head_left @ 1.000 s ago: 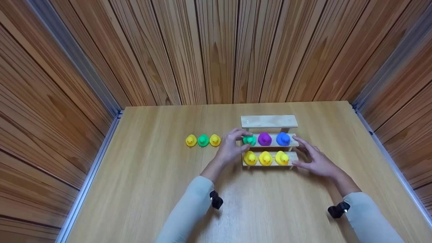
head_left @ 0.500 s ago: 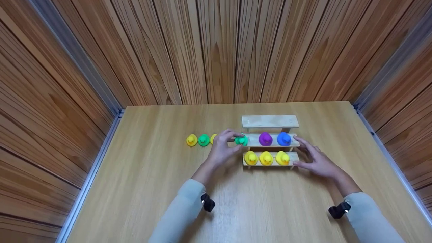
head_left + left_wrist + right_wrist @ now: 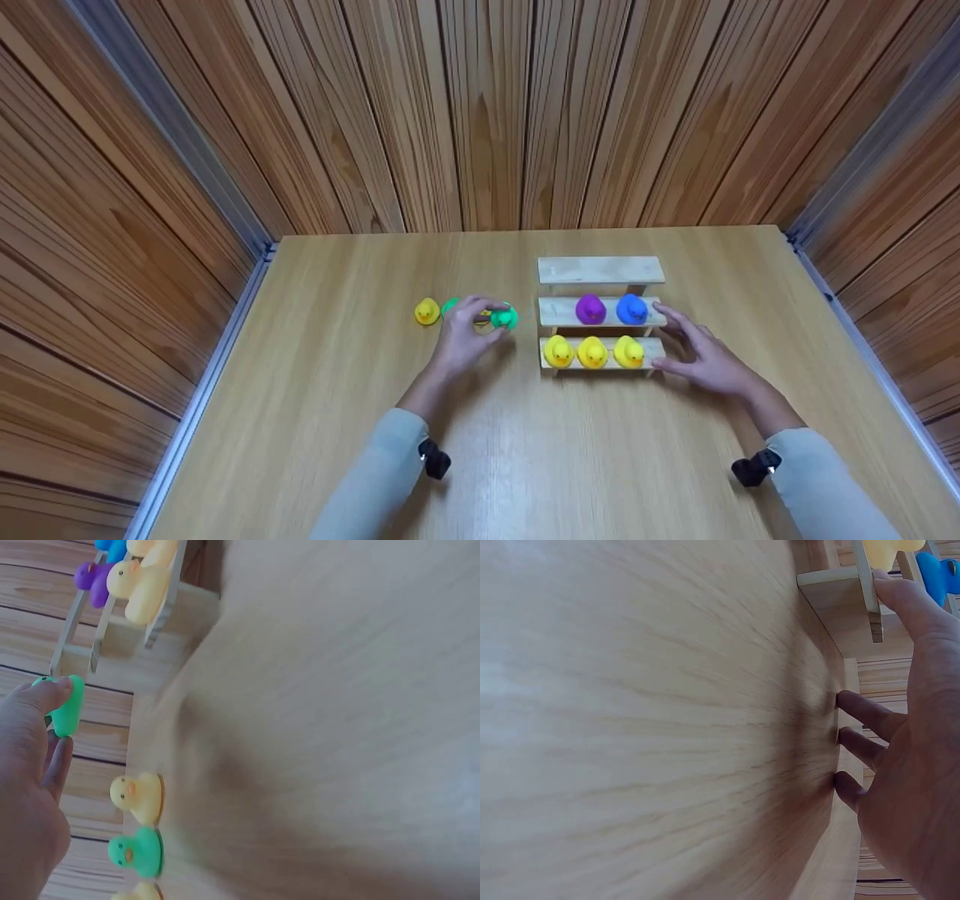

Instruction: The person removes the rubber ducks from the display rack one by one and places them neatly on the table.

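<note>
My left hand (image 3: 456, 343) pinches a green rubber duck (image 3: 504, 317) between thumb and fingers. In the left wrist view this duck (image 3: 69, 709) is off the table, left of the stepped wooden rack (image 3: 600, 269). At the rack's right end is my right hand (image 3: 705, 358), fingers spread. Its thumb (image 3: 907, 604) touches the lowest step, and the other fingertips reach down near the tabletop. A purple duck (image 3: 591, 309) and a blue duck (image 3: 632, 309) sit on the middle step. Three yellow ducks (image 3: 592, 352) fill the bottom step. The top step bears nothing.
On the table left of the rack stand a yellow duck (image 3: 427, 311), a green duck (image 3: 136, 852) and another yellow duck (image 3: 138, 799) in a row. My left hand partly covers them in the head view. Wood-panelled walls (image 3: 480, 112) enclose the table (image 3: 570, 450).
My left hand has lifted the green duck off the left end of the middle step and carried it left, past the rack's edge. The right hand has stayed in place.
</note>
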`<control>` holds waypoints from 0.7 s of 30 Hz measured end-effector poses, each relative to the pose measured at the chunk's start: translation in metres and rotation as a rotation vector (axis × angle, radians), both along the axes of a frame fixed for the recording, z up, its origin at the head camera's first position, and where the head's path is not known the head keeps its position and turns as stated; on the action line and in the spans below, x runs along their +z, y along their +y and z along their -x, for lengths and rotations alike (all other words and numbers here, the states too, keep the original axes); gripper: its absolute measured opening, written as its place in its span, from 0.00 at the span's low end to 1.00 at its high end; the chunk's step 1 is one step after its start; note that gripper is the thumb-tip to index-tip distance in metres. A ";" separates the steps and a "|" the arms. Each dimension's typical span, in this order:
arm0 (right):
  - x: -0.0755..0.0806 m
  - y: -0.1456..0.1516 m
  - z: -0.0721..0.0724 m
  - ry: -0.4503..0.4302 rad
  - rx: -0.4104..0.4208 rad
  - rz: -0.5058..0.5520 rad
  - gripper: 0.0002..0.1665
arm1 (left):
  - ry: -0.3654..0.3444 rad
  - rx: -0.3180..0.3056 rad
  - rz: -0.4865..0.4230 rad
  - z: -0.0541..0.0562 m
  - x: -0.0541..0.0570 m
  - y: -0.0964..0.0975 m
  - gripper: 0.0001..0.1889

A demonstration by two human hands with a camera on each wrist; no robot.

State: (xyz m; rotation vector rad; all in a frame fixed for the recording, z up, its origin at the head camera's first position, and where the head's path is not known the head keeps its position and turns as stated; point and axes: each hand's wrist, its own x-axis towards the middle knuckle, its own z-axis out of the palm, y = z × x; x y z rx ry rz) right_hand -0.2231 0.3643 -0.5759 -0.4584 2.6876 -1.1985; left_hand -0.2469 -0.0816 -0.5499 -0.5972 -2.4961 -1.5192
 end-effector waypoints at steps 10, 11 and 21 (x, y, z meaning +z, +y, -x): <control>0.000 0.000 -0.001 -0.003 0.016 0.023 0.58 | -0.030 0.065 -0.020 -0.004 -0.009 -0.019 0.17; 0.000 0.000 0.000 -0.001 0.017 0.025 0.58 | -0.034 0.069 -0.020 -0.004 -0.010 -0.020 0.17; 0.001 0.000 0.000 0.011 0.014 0.000 0.58 | -0.074 0.138 -0.031 -0.006 -0.028 -0.025 0.16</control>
